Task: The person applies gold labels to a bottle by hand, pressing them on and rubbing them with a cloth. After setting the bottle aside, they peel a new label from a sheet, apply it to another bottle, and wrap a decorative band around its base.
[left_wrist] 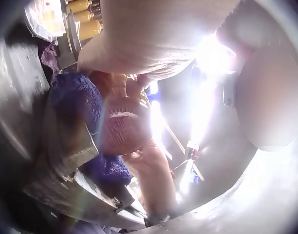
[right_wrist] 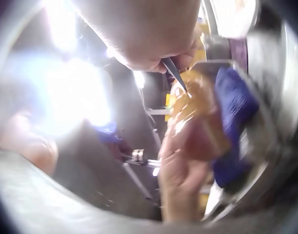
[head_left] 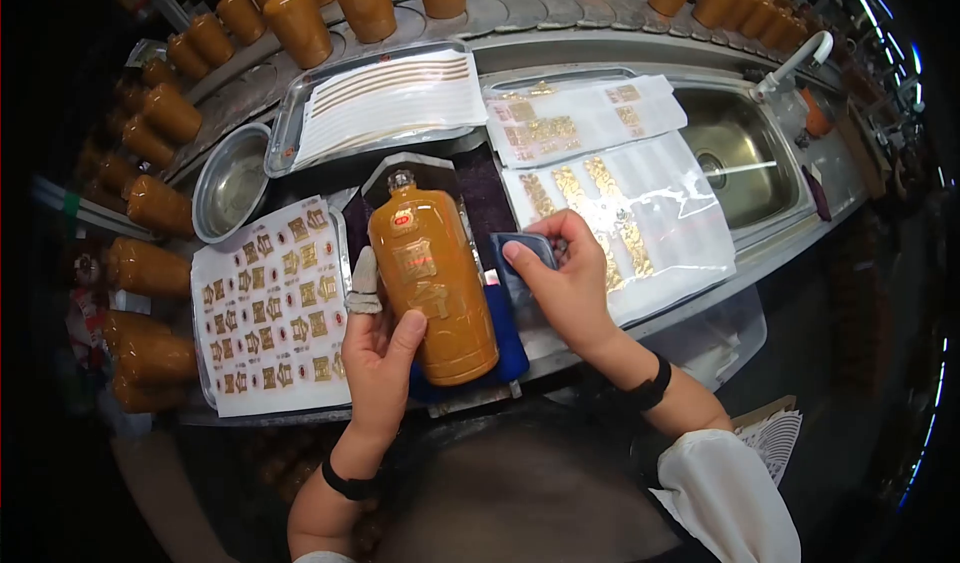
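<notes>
An amber-brown bottle (head_left: 440, 308) with raised characters and a small red label lies tilted on a holder with blue cloth (head_left: 512, 348). The left hand (head_left: 375, 368) grips its lower left side, thumb on the front, a pale covering on one finger. To the bottle's right, the right hand (head_left: 580, 288) pinches a dark flat piece (head_left: 522, 253) between thumb and fingers. That piece shows as a dark pointed edge (right_wrist: 175, 75) near the bottle (right_wrist: 200, 97) in the right wrist view. The left wrist view has the bottle's base (left_wrist: 124, 129) beside blue cloth (left_wrist: 78, 100).
Sheets of gold and red stickers (head_left: 270, 358) lie at left, with gold pieces on a clear-covered sheet (head_left: 690, 223) at right. Behind are a metal bowl (head_left: 205, 193), a tray of strips (head_left: 395, 98) and a conveyor (head_left: 550, 13) with bottles. A sink (head_left: 790, 178) stands far right.
</notes>
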A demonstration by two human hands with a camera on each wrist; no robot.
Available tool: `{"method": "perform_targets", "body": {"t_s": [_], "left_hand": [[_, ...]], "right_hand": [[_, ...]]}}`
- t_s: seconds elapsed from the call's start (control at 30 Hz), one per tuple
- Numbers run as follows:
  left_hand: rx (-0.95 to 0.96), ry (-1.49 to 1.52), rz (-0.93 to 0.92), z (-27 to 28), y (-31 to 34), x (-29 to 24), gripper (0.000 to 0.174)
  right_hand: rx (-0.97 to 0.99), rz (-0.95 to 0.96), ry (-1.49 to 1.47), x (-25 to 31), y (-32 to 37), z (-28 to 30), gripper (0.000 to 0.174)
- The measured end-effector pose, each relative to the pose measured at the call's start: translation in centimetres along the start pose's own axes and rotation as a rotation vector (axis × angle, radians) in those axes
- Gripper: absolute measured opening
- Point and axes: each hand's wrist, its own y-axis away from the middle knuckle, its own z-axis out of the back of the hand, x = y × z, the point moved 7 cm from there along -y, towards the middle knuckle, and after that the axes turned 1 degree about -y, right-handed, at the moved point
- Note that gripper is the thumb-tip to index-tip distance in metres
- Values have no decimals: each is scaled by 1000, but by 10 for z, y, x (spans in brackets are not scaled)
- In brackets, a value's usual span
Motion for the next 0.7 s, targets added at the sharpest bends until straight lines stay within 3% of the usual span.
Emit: {"method": "perform_targets", "body": {"t_s": [0.07, 0.13, 0.23, 0.33, 0.37, 0.47, 0.5, 0.53, 0.57, 0.6, 0.67, 0.7], "left_hand": [[-20, -2, 2, 3, -1, 1, 66], [-9, -8, 7, 3, 1, 3, 66], [-16, -23, 6, 2, 2, 2, 66], [-28, -46, 9, 3, 3, 4, 65], [-23, -43, 32, 4, 2, 5, 65], [-20, -61, 41, 7, 3, 7, 65], [-25, -62, 15, 8, 2, 8, 64], [-35, -64, -4, 10, 2, 10, 64], [-46, -79, -19, 9, 3, 9, 61], [-55, -98, -30, 9, 3, 8, 57], [-61, -106, -36, 9, 4, 7, 54], [-58, -95, -32, 9, 4, 8, 55]], "right_hand": [[37, 34, -289, 9, 19, -5, 22], [189, 283, -109, 23, 35, -17, 23], [14, -13, -85, -8, 9, 0, 26], [208, 197, -5, 25, 29, -3, 26], [213, 360, 100, 30, 33, -7, 24], [25, 185, 293, -6, 5, 33, 23], [2, 133, 155, -21, -4, 49, 23], [-8, -118, 16, -27, -5, 66, 20], [-46, 89, 112, -31, -14, 91, 14], [-35, 12, 82, -28, -16, 110, 12], [-65, -203, 455, -38, -21, 150, 23], [-69, -178, 782, -23, -19, 151, 32]]}}
